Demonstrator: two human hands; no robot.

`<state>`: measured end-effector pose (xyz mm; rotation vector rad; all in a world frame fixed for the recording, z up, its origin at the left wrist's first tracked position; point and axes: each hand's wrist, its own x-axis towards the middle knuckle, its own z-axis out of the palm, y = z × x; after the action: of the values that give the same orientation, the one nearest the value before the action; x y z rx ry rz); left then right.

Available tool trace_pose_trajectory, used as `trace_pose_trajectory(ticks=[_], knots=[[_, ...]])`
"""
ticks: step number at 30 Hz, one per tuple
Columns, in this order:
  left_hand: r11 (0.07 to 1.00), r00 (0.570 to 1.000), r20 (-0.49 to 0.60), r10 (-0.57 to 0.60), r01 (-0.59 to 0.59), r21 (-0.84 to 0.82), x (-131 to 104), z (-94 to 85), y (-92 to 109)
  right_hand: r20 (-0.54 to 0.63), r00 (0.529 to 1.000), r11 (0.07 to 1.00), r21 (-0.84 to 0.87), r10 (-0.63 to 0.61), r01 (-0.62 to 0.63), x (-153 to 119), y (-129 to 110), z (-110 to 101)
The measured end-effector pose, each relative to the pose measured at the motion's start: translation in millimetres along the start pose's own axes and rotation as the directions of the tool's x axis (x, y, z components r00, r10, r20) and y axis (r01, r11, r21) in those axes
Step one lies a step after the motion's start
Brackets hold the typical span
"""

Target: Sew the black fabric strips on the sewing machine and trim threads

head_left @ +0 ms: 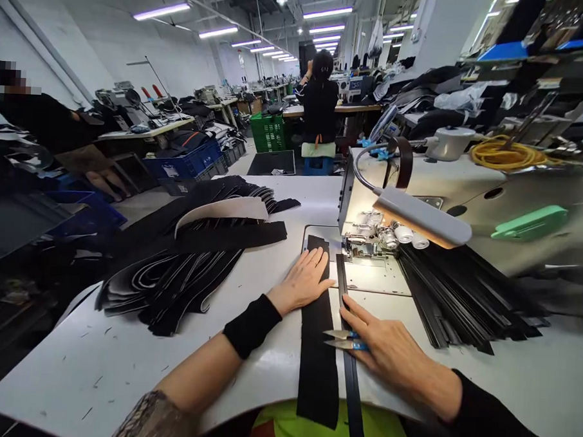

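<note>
Head view: two bare hands at a sewing machine [467, 187] on a white table [135, 366].
Left hand: the left hand [311, 274] lies flat, fingers spread and clasping nothing, on the upper part of the wide black strip [318, 374], probably to hold it smooth and straight.
Right hand: the right hand [387, 345] has snips [346, 344] tucked in its curled fingers, blades pointing left, likely so they are ready without being put down; its forward fingertips touch the narrow dark strip [354, 389], seemingly to guide it.
Strips in hand: two, side by side, running from the table's near edge toward the needle area, perhaps for alignment; whether the wide one is layered, I cannot tell.
Stock: two groups, one on each side, presumably for easy reach: a heap of black pieces [186, 291] left, a fan of narrow strips [462, 303] right; both overlap too much to count.
Lamp: one lamp [421, 218], angled over the needle area, apparently to light it.
Snips: one pair, two blades visible.
People nearby: two, one seated ahead [320, 104], one far left [39, 117].
</note>
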<state>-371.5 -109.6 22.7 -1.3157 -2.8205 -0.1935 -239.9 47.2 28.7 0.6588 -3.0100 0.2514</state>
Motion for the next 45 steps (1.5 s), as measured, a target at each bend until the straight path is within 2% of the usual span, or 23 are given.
trace_pose_trajectory(ticks=[2,7,10,14,21,28,37,45], knots=[[0.999,0.999,-0.045,-0.013,0.012,-0.036,1.2,2.0,4.8,-0.015,0.999,0.998,-0.046,-0.03,0.03,-6.3,0.8,0.8],[0.986,0.988,-0.14,-0.068,0.045,-0.159,9.2,5.0,26.6,-0.137,0.989,0.994,-0.1,-0.053,0.039,-11.0,5.2,2.4],[0.997,0.975,-0.216,-0.047,0.031,-0.077,12.3,12.7,36.6,-0.168,0.985,0.995,-0.095,-0.027,0.011,-9.7,5.9,5.0],[0.999,0.96,-0.279,0.023,-0.012,0.038,16.1,20.8,39.7,-0.145,0.989,0.997,-0.069,0.012,-0.023,-10.4,6.6,8.4],[0.993,0.96,-0.269,0.075,-0.047,0.111,16.5,21.3,36.4,-0.158,0.987,0.999,-0.033,0.014,-0.019,-12.5,9.7,9.0],[0.994,0.976,-0.211,0.048,-0.027,0.102,21.1,19.7,36.9,-0.148,0.989,0.998,-0.062,0.018,-0.028,-13.2,9.8,9.2],[0.997,0.966,-0.247,0.072,-0.061,0.051,24.0,22.8,38.2,-0.142,0.99,0.996,-0.082,0.013,-0.025,-15.0,10.9,7.8],[0.999,0.968,-0.25,0.036,-0.029,0.033,24.0,23.3,41.7,-0.096,0.995,0.994,-0.096,0.037,-0.046,-16.3,9.9,12.9]])
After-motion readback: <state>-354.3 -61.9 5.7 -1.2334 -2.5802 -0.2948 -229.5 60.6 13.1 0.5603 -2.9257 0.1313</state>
